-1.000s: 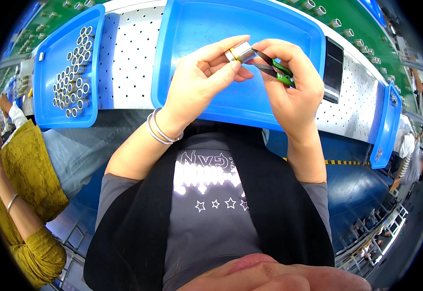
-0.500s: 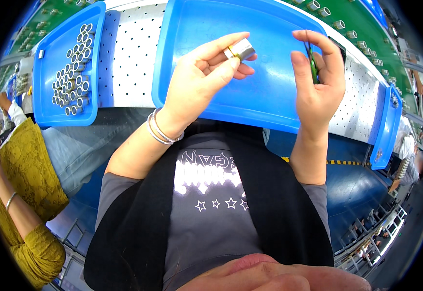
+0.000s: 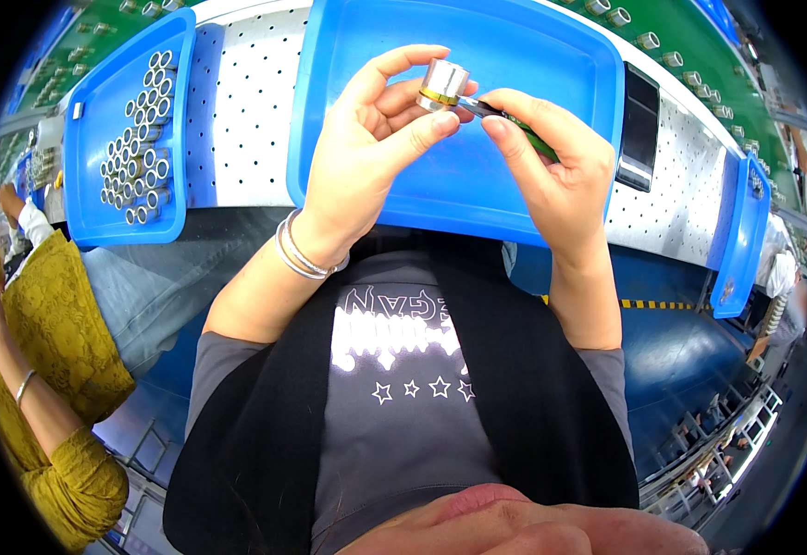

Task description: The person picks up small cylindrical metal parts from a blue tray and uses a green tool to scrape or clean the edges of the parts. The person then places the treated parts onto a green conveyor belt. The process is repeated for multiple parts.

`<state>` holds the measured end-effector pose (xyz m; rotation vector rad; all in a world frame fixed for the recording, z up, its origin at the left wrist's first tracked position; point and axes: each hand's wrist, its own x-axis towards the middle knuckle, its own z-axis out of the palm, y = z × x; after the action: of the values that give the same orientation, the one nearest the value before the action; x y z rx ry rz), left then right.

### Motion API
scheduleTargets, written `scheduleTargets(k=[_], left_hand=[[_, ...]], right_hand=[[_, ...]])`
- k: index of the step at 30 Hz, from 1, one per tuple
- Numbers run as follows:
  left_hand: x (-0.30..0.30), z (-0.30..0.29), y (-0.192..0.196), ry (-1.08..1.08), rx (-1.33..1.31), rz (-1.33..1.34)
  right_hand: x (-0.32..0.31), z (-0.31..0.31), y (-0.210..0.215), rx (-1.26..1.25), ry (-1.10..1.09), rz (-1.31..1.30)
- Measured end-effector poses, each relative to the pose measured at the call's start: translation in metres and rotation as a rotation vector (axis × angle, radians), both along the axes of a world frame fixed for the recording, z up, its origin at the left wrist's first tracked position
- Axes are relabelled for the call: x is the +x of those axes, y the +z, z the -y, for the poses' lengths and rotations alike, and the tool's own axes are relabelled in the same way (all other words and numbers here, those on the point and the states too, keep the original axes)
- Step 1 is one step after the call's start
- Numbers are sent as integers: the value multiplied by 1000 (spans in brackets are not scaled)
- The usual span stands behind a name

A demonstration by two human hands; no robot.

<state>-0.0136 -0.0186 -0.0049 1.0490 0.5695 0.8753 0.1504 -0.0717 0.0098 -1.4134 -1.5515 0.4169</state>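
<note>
Over the large blue tray [image 3: 515, 199], my left hand [image 3: 357, 153] grips a short silvery metal sleeve [image 3: 446, 76] between thumb and fingers. A yellow band rings the sleeve near its lower end. My right hand [image 3: 561, 166] is closed around a slim tool [image 3: 535, 141] with a green and black handle. Its pale metal tip reaches the sleeve beside the yellow band; whether it touches, I cannot tell. The tool's exact kind is partly hidden by my fingers.
A blue tray [image 3: 178, 217] at left carries many upright metal sleeves [image 3: 135, 157]. Right of the large tray lies a flat black object [image 3: 639, 125] on the perforated white bench [image 3: 681, 199]. Beyond runs a green surface [image 3: 644, 18] with sleeves. A co-worker in yellow [image 3: 61, 305] sits at left.
My right hand has moved left with the tool, bringing its tip to the sleeve. My left hand has turned the sleeve more upright. The flat black object has come into fuller view.
</note>
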Motion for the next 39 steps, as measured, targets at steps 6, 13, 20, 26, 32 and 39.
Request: scheduleTargets(k=[6, 13, 20, 26, 32, 39], left_hand=[[1, 1, 0, 7, 15, -17], [2, 2, 1, 2, 16, -18], [2, 1, 1, -8, 6, -7], [2, 4, 4, -99, -136, 50], [-1, 1, -2, -281, -288, 40], [2, -4, -1, -254, -282, 78]], right_hand=[[1, 0, 1, 15, 2, 29], [3, 1, 0, 22, 8, 23], [4, 2, 2, -12, -17, -30], [5, -1, 6, -184, 76, -374], [9, -10, 7, -272, 223, -624], [10, -14, 7, -242, 246, -692]])
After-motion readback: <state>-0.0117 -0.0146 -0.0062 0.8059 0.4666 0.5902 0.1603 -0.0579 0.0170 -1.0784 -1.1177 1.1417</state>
